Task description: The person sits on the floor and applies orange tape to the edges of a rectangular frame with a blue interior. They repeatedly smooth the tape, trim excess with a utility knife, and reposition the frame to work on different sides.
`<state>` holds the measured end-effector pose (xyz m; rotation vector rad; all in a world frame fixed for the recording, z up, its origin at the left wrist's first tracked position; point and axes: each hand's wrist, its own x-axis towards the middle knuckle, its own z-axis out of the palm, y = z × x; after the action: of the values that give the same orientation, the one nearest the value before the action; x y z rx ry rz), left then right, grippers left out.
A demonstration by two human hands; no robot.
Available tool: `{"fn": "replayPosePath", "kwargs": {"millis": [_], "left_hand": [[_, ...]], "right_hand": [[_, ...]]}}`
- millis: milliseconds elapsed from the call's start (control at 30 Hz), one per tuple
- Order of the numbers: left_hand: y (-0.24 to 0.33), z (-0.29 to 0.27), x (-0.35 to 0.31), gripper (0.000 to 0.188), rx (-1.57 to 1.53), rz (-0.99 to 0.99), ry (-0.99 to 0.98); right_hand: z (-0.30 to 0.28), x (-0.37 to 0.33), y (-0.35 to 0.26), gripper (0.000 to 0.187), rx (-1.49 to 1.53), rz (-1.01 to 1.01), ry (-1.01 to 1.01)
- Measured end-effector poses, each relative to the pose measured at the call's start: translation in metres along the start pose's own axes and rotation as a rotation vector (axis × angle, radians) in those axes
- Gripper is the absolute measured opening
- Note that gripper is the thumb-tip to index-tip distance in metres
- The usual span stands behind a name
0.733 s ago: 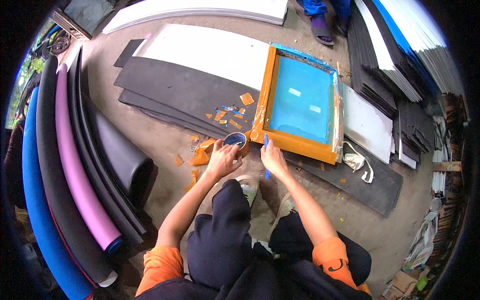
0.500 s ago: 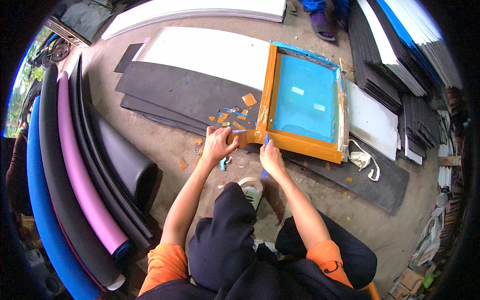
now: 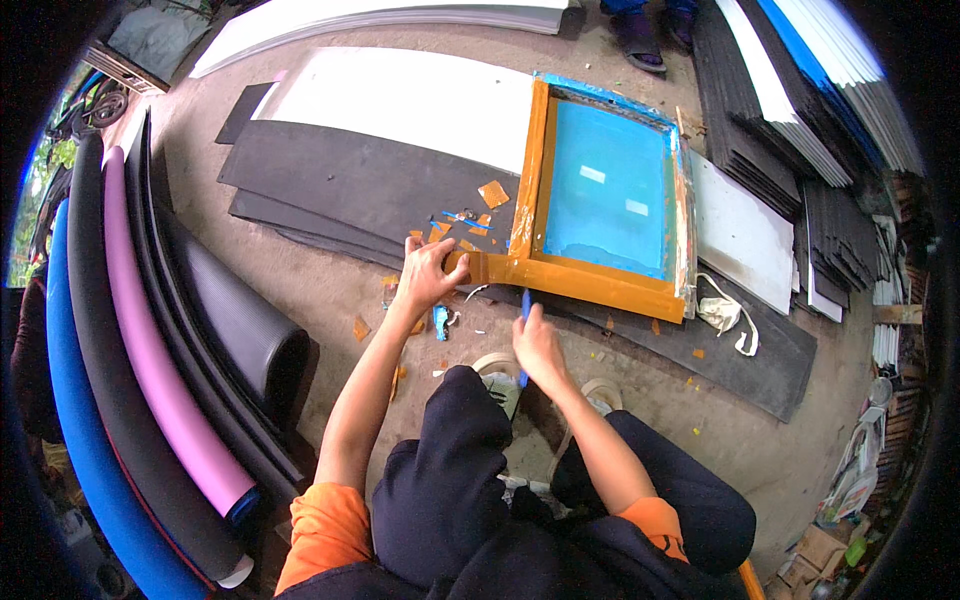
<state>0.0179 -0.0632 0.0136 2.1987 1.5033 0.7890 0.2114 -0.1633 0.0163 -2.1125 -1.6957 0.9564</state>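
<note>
A framed blue mesh screen lies flat, with brown packing tape along its left and near sides. From its near left corner a strip of this tape runs out to my left hand, whose thumb and fingers pinch it; whether a roll is behind them is hard to see. My right hand is closed around a slim blue cutter, upright just on my side of the strip. The cutter's tip appears slightly apart from the tape, though blur hides its exact shape.
Dark foam sheets and a white board lie under and beside the screen. Tape scraps litter them. A white cloth strip is at right. Rolled mats stand left; stacked sheets and another person's feet are far right.
My right hand has drawn the cutter back toward me, away from the tape corner. My left hand keeps its pinch on the strip. The whole view has shifted slightly.
</note>
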Motion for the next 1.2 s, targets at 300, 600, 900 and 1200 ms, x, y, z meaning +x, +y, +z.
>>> {"fn": "replayPosePath", "kwargs": {"millis": [300,600,900,1200], "left_hand": [[-0.023,-0.009,0.005,0.027,-0.331,-0.061,-0.028],[-0.022,-0.082,0.013,0.017,-0.078,-0.019,0.118],[-0.031,-0.009,0.029,0.012,0.416,0.152,0.105],[0.008,-0.016,0.030,0.036,0.226,0.123,-0.091]], "right_hand": [[-0.036,0.078,0.019,0.036,-0.095,-0.093,0.038],[-0.015,0.111,-0.013,0.035,0.615,-0.167,0.020],[0.049,0.175,-0.049,0.039,0.458,0.059,-0.211],[-0.153,0.110,0.036,0.035,0.351,-0.294,-0.393]]}}
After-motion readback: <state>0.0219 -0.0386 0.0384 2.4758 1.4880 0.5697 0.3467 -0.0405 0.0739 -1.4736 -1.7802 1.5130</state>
